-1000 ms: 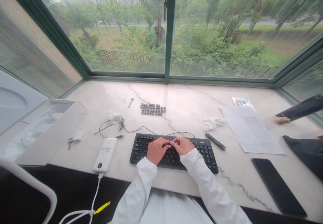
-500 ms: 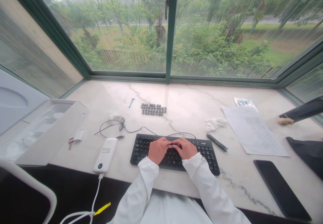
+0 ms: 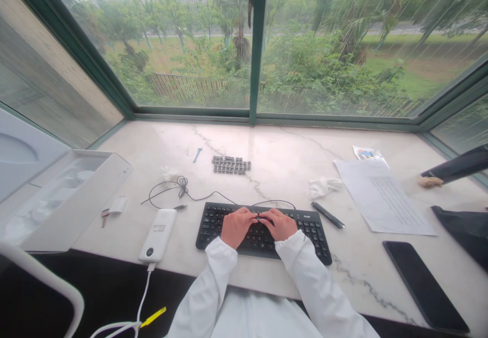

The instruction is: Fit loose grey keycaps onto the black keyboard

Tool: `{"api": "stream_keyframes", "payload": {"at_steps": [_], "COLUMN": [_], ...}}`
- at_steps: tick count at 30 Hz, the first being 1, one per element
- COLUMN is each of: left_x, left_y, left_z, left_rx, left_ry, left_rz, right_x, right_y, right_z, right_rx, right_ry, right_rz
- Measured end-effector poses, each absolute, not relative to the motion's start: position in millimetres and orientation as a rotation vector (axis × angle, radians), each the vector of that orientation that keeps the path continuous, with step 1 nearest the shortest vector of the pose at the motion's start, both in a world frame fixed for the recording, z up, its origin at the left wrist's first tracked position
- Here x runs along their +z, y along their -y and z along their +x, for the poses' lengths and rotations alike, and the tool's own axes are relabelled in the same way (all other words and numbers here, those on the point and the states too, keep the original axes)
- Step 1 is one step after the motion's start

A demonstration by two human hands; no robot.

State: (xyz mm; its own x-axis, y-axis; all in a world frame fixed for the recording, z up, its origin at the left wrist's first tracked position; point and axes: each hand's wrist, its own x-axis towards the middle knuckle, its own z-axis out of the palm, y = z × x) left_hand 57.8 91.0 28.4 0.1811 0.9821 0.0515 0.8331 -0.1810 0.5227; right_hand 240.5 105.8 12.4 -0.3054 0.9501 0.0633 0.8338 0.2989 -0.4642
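A black keyboard (image 3: pixel 262 246) lies on the marble sill in front of me. My left hand (image 3: pixel 237 226) is over its middle, thumb and fingers pinched together. Right beside it, my right hand (image 3: pixel 281 224) is pinched too, and the fingertips of both nearly meet. A small dark piece shows between them, too small and covered to name. Behind the keyboard, several dark keycaps (image 3: pixel 231 165) are laid out in rows. Left of those is a small blue tool (image 3: pixel 197 155).
At left are a white open box (image 3: pixel 99 195), a key (image 3: pixel 104 216) and a white power bank (image 3: pixel 158 236) with a cable. A thin black cable (image 3: pixel 183 185) loops behind. To the right lie a black pen (image 3: pixel 328 215), crumpled plastic (image 3: pixel 324 187), a paper sheet (image 3: pixel 381 195) and a phone (image 3: pixel 425 284).
My left hand has shifted very slightly left. Both hands keep their pinch above the keyboard, and the objects on the sill stay put.
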Motion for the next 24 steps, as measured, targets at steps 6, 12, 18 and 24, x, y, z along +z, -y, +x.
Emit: {"api": "stream_keyframes", "payload": {"at_steps": [6, 12, 18, 24], "left_x": [30, 34, 38, 40], "left_y": [-93, -92, -90, -89], "left_z": [57, 55, 53, 55], "left_rx": [0.558, 0.638, 0.624, 0.587], "left_ry": [-1.691, -1.747, -1.774, -1.784], "left_rz": [2.085, 2.024, 1.955, 1.942], "right_x": [11, 12, 17, 24], "right_y": [-107, -111, -114, -111], "right_z": [240, 241, 241, 238], "right_rx": [0.473, 0.587, 0.691, 0.649], "right_ry": [2.272, 2.156, 2.136, 2.193], "right_rz": [-1.596, -1.605, -1.67, -1.706]}}
